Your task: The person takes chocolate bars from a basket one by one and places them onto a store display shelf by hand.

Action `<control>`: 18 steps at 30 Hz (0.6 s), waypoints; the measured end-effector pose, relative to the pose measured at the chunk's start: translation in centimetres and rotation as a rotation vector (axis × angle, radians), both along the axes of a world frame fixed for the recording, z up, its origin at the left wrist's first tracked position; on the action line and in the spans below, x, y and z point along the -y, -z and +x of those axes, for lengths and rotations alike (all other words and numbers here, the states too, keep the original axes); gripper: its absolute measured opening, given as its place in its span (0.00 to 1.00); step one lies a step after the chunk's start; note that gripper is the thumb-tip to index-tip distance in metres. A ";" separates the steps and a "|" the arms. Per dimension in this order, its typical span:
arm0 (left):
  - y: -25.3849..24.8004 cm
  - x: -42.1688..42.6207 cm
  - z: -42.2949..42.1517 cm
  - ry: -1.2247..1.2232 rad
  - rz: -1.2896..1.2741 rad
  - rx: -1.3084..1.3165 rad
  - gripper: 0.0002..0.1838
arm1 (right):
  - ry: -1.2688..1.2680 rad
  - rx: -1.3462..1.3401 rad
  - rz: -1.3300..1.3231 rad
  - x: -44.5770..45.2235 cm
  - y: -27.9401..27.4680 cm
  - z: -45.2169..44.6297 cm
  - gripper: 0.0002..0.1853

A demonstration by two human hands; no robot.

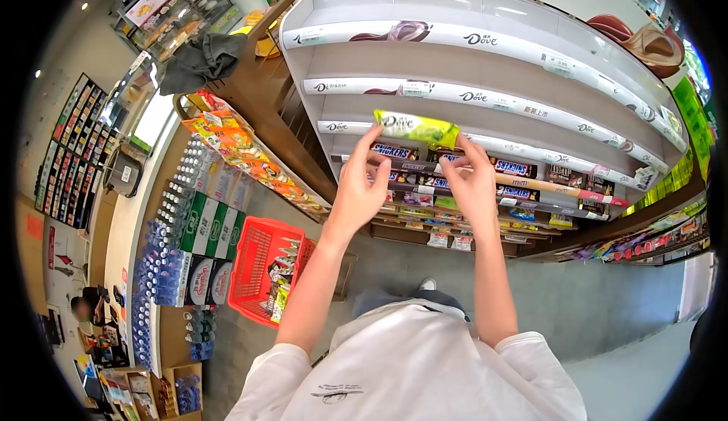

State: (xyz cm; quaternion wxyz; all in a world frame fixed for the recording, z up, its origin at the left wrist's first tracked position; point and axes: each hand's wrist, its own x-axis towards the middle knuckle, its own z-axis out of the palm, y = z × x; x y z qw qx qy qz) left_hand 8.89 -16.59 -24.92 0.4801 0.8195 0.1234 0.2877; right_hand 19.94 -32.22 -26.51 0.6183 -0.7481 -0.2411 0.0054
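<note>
A green Dove chocolate bar [417, 129] is held level in front of the shelves, its printed side towards me. My left hand [362, 182] grips its left end with the fingertips, thumb apart below. At the other end, my right hand [474, 186] has its fingers on the wrapper's right corner. Just beyond and below the hands, Snickers bars [516, 168] lie in a shelf row. Above them run white Dove-branded shelf strips [478, 97], with bare shelf boards behind.
A red shopping basket [246, 269] with wrapped sweets in it stands on the floor to my left. Orange snack packs [235, 152] hang beside the shelf unit. Bottled water [155, 262] is stacked by the counter. A person [87, 303] is at the far left.
</note>
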 end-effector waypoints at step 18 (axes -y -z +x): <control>-0.3 -2.0 5.4 -0.098 0.670 -0.054 0.27 | 0.086 0.332 -0.385 -3.5 -1.1 3.4 0.28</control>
